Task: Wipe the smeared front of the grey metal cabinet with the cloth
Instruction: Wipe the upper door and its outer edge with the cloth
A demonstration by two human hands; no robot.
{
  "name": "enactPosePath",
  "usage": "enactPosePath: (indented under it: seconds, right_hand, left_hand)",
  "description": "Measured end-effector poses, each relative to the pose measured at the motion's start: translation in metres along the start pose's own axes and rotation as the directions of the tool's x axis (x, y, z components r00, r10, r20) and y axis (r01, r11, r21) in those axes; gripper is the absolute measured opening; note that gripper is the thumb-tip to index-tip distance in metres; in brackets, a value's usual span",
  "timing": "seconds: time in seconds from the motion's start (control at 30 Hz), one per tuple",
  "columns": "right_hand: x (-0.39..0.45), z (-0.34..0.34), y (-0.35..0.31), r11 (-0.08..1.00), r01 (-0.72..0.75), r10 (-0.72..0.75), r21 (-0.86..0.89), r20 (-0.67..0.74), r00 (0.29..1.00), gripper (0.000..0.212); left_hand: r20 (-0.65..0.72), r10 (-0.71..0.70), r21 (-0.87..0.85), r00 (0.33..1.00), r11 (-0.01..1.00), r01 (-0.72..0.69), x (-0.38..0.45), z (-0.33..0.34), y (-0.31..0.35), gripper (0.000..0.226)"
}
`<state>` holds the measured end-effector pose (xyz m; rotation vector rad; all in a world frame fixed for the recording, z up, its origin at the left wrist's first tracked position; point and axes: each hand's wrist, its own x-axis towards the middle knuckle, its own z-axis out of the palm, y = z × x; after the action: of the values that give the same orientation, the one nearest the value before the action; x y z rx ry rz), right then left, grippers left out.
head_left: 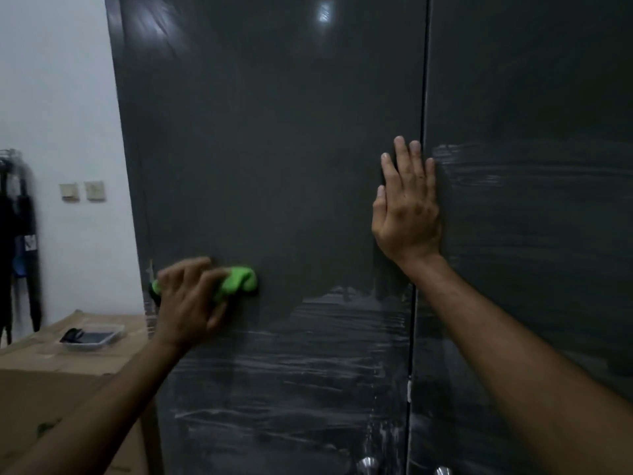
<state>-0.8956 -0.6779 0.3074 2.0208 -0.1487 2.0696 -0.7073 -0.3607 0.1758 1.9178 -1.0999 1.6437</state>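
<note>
Dim room, and against the grey cabinet (274, 166) our left hand (191, 299) grips the green cloth (239, 281) near the left door's edge, white smears (308, 337) lying below and to its right, while our right hand (406, 207) presses flat, fingers straight, at the door seam.

Lower left: cardboard boxes (51, 365), clear tray (92, 335) with dark items on top. Mid left: two wall switches (83, 191), dark clothes (17, 241) hanging on white wall (58, 97).
</note>
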Motion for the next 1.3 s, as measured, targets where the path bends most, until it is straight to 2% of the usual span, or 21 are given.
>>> enactPosePath:
  seconds: [0.07, 0.1, 0.13, 0.2, 0.23, 0.27, 0.33, 0.43, 0.5, 0.57, 0.63, 0.7, 0.73, 0.8, 0.9, 0.93, 1.0, 1.07, 1.17, 1.23, 1.3]
  right_hand:
    - [0.0, 0.0, 0.0, 1.0, 0.0, 0.0, -0.004, 0.008, 1.0, 0.051]
    - [-0.001, -0.001, 0.0, 1.0, -0.001, 0.001, -0.01, 0.01, 1.0, 0.051]
    - [-0.001, -0.001, -0.001, 1.0, 0.0, 0.0, -0.014, 0.012, 1.0, 0.051]
    - [-0.001, 0.0, -0.001, 1.0, 0.0, 0.001, -0.022, 0.015, 1.0, 0.051]
    - [-0.001, 0.0, -0.001, 1.0, 0.0, 0.0, -0.028, 0.016, 1.0, 0.052]
    - [-0.001, 0.0, -0.001, 0.999, 0.001, 0.0, -0.033, 0.017, 1.0, 0.052]
    - [-0.001, 0.0, 0.0, 0.999, 0.002, -0.002, -0.037, 0.012, 1.0, 0.052]
    - [-0.001, 0.001, 0.001, 0.999, 0.009, -0.008, -0.038, 0.005, 1.0, 0.052]
    - [-0.001, 0.002, 0.001, 0.999, 0.009, -0.009, -0.038, 0.005, 1.0, 0.053]
    - [-0.001, 0.001, 0.001, 0.999, 0.006, -0.006, -0.045, 0.005, 1.0, 0.053]
    - [-0.001, 0.002, 0.0, 0.999, 0.01, -0.01, -0.049, 0.009, 1.0, 0.053]
    - [-0.001, 0.002, 0.0, 0.998, 0.011, -0.01, -0.055, 0.012, 1.0, 0.053]
    - [-0.001, 0.003, 0.001, 0.998, 0.012, -0.011, -0.058, 0.01, 1.0, 0.053]
    - [-0.002, 0.003, 0.001, 0.998, 0.013, -0.012, -0.063, 0.005, 1.0, 0.053]
    - [-0.001, 0.003, 0.002, 0.998, 0.012, -0.011, -0.061, 0.011, 1.0, 0.054]
    - [-0.001, 0.003, 0.002, 0.998, 0.01, -0.009, -0.062, 0.013, 1.0, 0.054]
    - [-0.001, 0.002, 0.002, 0.998, 0.007, -0.006, -0.062, 0.019, 1.0, 0.055]
    - [0.0, 0.002, 0.001, 0.998, 0.005, -0.003, -0.056, 0.027, 1.0, 0.055]
    - [-0.001, 0.001, 0.001, 0.999, -0.004, 0.006, -0.054, 0.041, 0.999, 0.056]
    - [-0.001, 0.0, 0.001, 0.999, -0.008, 0.011, -0.053, 0.061, 0.998, 0.056]
    - [0.0, -0.002, 0.001, 0.999, -0.012, 0.016, -0.051, 0.083, 0.996, 0.055]
  left_hand:
    - [0.086, 0.044, 0.019, 0.995, 0.999, -0.046, -0.037, -0.008, -0.016, 0.042]
    - [0.073, -0.018, 0.039, 0.997, 0.999, 0.016, -0.038, -0.014, -0.03, 0.042]
    - [0.029, -0.139, 0.055, 0.99, 0.989, 0.137, -0.029, -0.018, -0.044, 0.041]
    - [-0.068, -0.391, 0.051, 0.918, 0.918, 0.394, 0.013, -0.025, -0.066, 0.041]
    - [-0.105, -0.444, 0.051, 0.89, 0.891, 0.45, 0.038, -0.027, -0.069, 0.041]
    - [-0.117, -0.444, 0.05, 0.888, 0.891, 0.452, 0.057, -0.025, -0.064, 0.04]
    - [-0.099, -0.333, 0.034, 0.938, 0.941, 0.337, 0.064, -0.016, -0.041, 0.039]
    - [0.034, -0.122, 0.018, 0.992, 0.993, 0.121, 0.001, -0.002, -0.017, 0.043]
    - [0.101, -0.075, 0.043, 0.992, 0.997, 0.071, -0.041, -0.006, -0.026, 0.044]
    - [0.059, -0.207, 0.069, 0.977, 0.977, 0.203, -0.034, -0.012, -0.047, 0.045]
    - [-0.048, -0.433, 0.061, 0.9, 0.898, 0.435, 0.004, -0.018, -0.061, 0.043]
    - [-0.108, -0.518, 0.032, 0.848, 0.851, 0.524, 0.041, -0.021, -0.058, 0.039]
    - [-0.119, -0.495, 0.022, 0.861, 0.865, 0.501, 0.048, -0.018, -0.05, 0.038]
    - [-0.087, -0.343, 0.039, 0.935, 0.937, 0.347, 0.034, -0.01, -0.03, 0.038]
    - [0.097, -0.133, 0.039, 0.986, 0.991, 0.13, -0.023, -0.013, -0.014, 0.042]
    - [0.148, -0.135, 0.025, 0.98, 0.991, 0.133, -0.038, -0.017, -0.013, 0.043]
    - [0.23, -0.23, -0.043, 0.946, 0.968, 0.246, -0.051, -0.026, -0.012, 0.043]
    - [0.282, -0.404, -0.157, 0.871, 0.876, 0.457, -0.047, -0.037, 0.0, 0.036]
    - [0.333, -0.631, -0.411, 0.701, 0.572, 0.71, -0.029, -0.054, 0.03, 0.021]
    - [0.452, -0.724, -0.518, 0.52, 0.262, 0.814, -0.015, -0.063, 0.046, 0.027]
    - [0.696, -0.679, -0.493, 0.234, -0.214, 0.843, -0.001, -0.069, 0.055, 0.036]
